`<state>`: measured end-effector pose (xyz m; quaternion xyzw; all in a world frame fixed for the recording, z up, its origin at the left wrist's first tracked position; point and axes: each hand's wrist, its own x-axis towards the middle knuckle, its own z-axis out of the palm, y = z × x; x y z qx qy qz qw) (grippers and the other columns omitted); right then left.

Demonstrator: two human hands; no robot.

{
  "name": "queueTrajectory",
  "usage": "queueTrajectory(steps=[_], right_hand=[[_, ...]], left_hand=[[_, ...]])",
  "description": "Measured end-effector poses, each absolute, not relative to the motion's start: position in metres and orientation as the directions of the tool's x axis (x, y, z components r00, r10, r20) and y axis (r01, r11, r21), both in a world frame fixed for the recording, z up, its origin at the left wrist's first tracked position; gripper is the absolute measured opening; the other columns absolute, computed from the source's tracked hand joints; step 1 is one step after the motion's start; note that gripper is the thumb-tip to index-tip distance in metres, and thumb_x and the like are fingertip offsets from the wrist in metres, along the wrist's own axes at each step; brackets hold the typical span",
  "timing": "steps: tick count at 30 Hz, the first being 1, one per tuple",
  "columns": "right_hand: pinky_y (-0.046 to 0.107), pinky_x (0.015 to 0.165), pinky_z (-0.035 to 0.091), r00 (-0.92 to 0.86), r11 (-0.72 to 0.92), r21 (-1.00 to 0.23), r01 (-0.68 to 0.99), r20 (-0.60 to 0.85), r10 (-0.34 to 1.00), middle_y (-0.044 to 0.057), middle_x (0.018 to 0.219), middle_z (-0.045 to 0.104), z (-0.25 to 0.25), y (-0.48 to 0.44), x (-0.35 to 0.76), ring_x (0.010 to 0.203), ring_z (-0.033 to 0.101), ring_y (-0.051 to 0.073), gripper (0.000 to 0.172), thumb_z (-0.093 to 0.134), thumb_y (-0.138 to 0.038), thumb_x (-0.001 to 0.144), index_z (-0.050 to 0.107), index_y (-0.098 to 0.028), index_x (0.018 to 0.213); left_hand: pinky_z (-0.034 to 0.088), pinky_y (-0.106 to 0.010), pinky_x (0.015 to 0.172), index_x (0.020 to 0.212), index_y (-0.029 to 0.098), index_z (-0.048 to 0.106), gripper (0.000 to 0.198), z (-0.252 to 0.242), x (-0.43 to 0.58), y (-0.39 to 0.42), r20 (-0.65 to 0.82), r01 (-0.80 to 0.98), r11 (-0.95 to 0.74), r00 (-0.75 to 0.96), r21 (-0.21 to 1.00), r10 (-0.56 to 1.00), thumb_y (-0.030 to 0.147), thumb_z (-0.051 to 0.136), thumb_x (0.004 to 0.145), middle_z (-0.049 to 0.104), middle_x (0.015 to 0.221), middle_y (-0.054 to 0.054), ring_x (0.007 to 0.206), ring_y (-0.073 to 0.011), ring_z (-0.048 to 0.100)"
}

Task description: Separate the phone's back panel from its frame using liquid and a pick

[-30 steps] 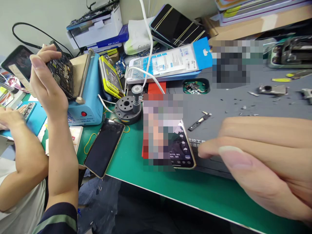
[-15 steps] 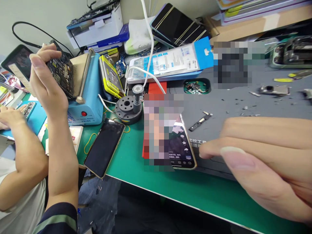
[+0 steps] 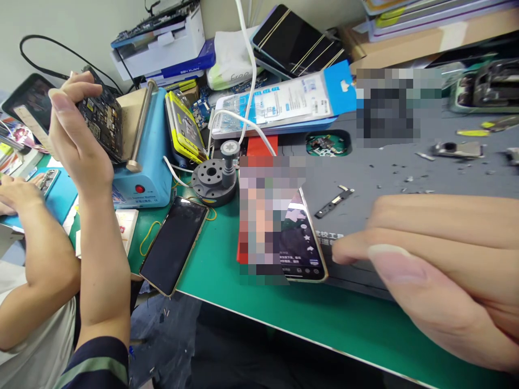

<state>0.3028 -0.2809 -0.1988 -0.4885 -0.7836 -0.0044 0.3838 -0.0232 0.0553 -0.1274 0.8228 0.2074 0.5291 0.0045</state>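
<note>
Green table (image 3: 208, 270) leaves room between the dark phone (image 3: 174, 246) and the lit phone (image 3: 302, 254), up to the slanting near edge. On the left, the left hand (image 3: 81, 135) bends its fingers beside an opened device (image 3: 108, 119) at the blue machine (image 3: 158, 186), grip unclear; the near right hand (image 3: 441, 270) bunches thumb and fingers, whether pinching anything I can't tell, both posed as half a second ago. Far back, a blue box (image 3: 207, 56) reads "SEN XUAN"

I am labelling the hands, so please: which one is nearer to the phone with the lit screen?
Right. The right hand is just right of the lit phone; the left hand is well off to its left, near the blue machine.
</note>
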Motion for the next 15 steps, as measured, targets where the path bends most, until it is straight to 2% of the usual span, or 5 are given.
queueTrajectory(steps=[15], right_hand=[[0.038,0.059,0.037,-0.239,0.522,-0.355,0.776,0.599,0.764,0.000,0.068,0.054,-0.1966,-0.2803,0.3020,0.061,0.044,0.021,0.031,0.032,-0.028,0.125,0.055,-0.030,0.103]], left_hand=[[0.047,-0.062,0.142,0.121,0.011,0.081,0.085,-0.1292,-0.0227,0.0539,0.892,0.337,-0.923,0.337,0.184,0.301,0.076,0.027,0.119,0.080,0.124,-0.010,0.139,-0.0260,0.076]])
